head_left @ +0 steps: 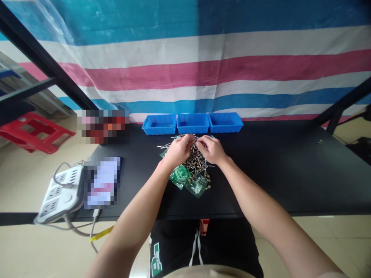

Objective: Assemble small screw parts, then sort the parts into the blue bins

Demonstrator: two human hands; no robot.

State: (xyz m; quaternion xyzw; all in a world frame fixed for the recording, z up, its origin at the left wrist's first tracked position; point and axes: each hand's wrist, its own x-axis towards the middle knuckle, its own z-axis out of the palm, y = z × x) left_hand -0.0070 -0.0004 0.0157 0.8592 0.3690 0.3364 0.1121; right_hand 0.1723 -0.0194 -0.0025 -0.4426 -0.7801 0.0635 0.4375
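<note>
My left hand [180, 149] and my right hand [213, 150] meet over a heap of small metal fasteners [197, 161]. The fingers of both are curled, thumbs and fingertips close together; whatever lies between them is too small to make out. The heap mixes thin silver pins, which look like blind rivets, with brownish pieces like screws. At its near side lie a green plastic packet [180, 175] and a clearer greenish packet [198, 186], both with pale pieces inside. Part of the heap is hidden behind my hands.
Beyond the heap stand a left blue bin [160, 131], a middle blue bin [193, 127] and a right blue bin [227, 127]. A white power strip [62, 193] and a blurred-out device [104, 181] with a cable sit left on the black table [275, 170]. A red stool [37, 133] stands beyond.
</note>
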